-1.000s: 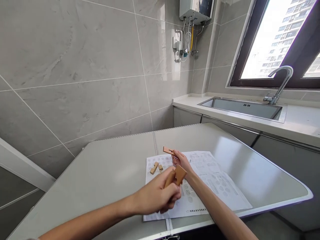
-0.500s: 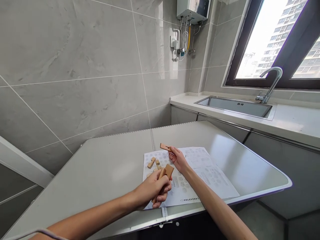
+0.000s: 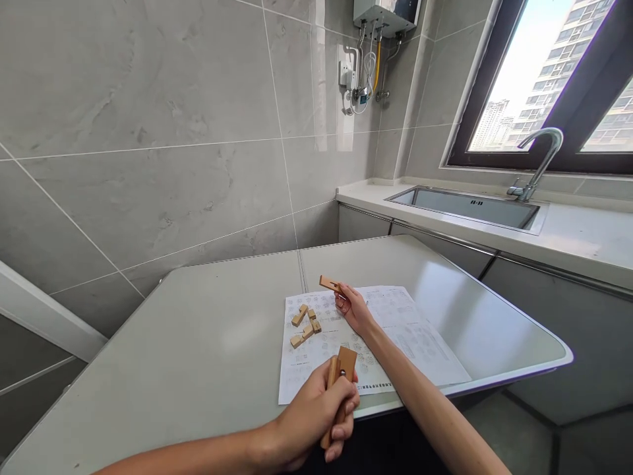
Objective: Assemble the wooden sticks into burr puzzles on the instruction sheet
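Observation:
My left hand point(image 3: 321, 406) is closed around wooden puzzle pieces point(image 3: 347, 361), at least two, just in front of the table's near edge. Their lower parts are hidden by the fingers. Farther off, my right hand point(image 3: 353, 310) pinches one flat, slotted wooden puzzle piece point(image 3: 329, 284) by its near end, raised above the printed sheet. On the left part of that sheet point(image 3: 425, 330) lie several small notched wooden blocks point(image 3: 307, 332), touched by neither hand.
The sheet rests on a light folding table point(image 3: 208, 343) with a seam across it. A tiled wall point(image 3: 198, 198) stands behind. To the right are a counter point(image 3: 583, 241) with a sink point(image 3: 469, 208) and tap point(image 3: 541, 158), below a window.
My left hand has come nearer to me and to the right with its pieces, uncovering the small blocks. The right hand, still holding its piece, has barely shifted.

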`<action>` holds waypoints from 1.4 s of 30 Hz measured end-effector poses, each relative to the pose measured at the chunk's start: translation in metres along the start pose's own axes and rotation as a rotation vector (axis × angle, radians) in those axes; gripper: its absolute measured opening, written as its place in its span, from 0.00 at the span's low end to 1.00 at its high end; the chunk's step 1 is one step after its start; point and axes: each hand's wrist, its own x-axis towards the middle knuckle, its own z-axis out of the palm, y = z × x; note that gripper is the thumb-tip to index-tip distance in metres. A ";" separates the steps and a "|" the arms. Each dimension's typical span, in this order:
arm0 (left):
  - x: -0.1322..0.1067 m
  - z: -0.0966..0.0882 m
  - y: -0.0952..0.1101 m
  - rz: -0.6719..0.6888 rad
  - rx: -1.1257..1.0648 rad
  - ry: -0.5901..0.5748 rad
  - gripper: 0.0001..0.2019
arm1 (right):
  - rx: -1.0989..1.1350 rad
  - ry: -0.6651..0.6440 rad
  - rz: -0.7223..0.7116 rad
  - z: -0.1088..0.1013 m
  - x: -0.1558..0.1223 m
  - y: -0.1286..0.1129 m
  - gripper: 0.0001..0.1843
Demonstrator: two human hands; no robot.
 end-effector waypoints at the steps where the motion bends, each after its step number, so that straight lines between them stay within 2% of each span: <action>1: 0.007 -0.005 0.002 0.028 0.017 0.025 0.14 | 0.001 0.004 -0.005 0.000 0.001 -0.001 0.25; 6: 0.059 -0.045 0.023 0.245 0.088 0.172 0.16 | 0.018 0.013 -0.028 0.001 0.002 -0.007 0.23; 11: 0.101 -0.085 0.034 0.276 0.107 0.245 0.21 | 0.040 0.013 -0.034 0.002 0.001 -0.013 0.21; 13: 0.114 -0.097 0.030 0.282 0.080 0.238 0.22 | 0.040 0.014 -0.032 0.001 0.001 -0.013 0.21; 18: 0.139 -0.117 0.015 0.285 -0.110 0.127 0.20 | 0.010 0.026 -0.027 -0.003 0.002 -0.010 0.22; 21: 0.144 -0.123 0.011 0.292 -0.134 0.111 0.19 | -0.022 0.016 -0.015 -0.002 0.001 -0.011 0.22; 25: 0.142 -0.124 0.008 0.333 -0.110 0.122 0.26 | -0.063 -0.014 0.013 0.004 -0.004 -0.014 0.21; 29: 0.140 -0.123 0.005 0.368 -0.072 0.203 0.29 | -0.097 -0.055 0.055 0.011 -0.010 -0.015 0.21; 32: 0.144 -0.126 0.004 0.363 -0.101 0.230 0.28 | -0.156 -0.118 0.078 0.014 -0.014 -0.015 0.20; 35: 0.148 -0.132 0.005 0.335 -0.166 0.171 0.25 | -0.215 -0.160 0.082 0.015 -0.017 -0.015 0.21; 39: 0.151 -0.134 0.004 0.332 -0.224 0.091 0.23 | -0.203 -0.152 0.111 0.018 -0.019 -0.016 0.21; 42: 0.151 -0.129 0.000 0.376 -0.162 0.151 0.22 | -0.187 -0.175 0.134 0.020 -0.020 -0.017 0.22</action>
